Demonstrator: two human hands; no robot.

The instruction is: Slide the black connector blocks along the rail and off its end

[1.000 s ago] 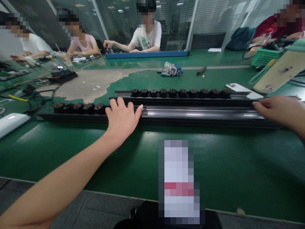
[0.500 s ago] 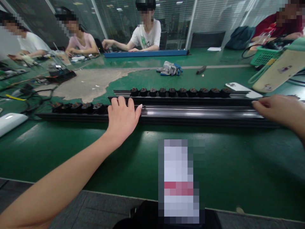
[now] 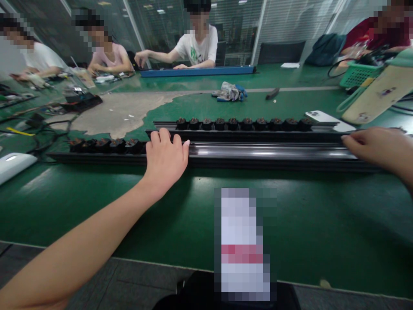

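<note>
Two long black metal rails lie one behind the other across the green table. The far rail [image 3: 251, 137] carries a row of several round black socket modules [image 3: 247, 124] with copper-coloured contacts on top. In the near rail [image 3: 267, 152], several similar modules [image 3: 118, 145] sit towards the left; its shiny channel is bare further right. My left hand [image 3: 166, 161] reaches over the near rail, with its fingers curled over the far rail's left end and the thumb apart. At the opposite end, my right hand [image 3: 380, 146] pinches the far rail between thumb and fingers. Its fingertips are partly hidden.
Behind the rails are a white phone [image 3: 329, 119], a glove [image 3: 229, 92] and a cream bottle [image 3: 377, 94]. A green basket [image 3: 359, 76] stands at the right. Cables [image 3: 41, 131] tangle at the left. Across the table, a person works at a blue rail [image 3: 196, 72]; other people sit nearby.
My left thumb has drawn slightly in towards the fingers. Both hands otherwise stay at the far rail's ends, and the rails show hardly any movement.
</note>
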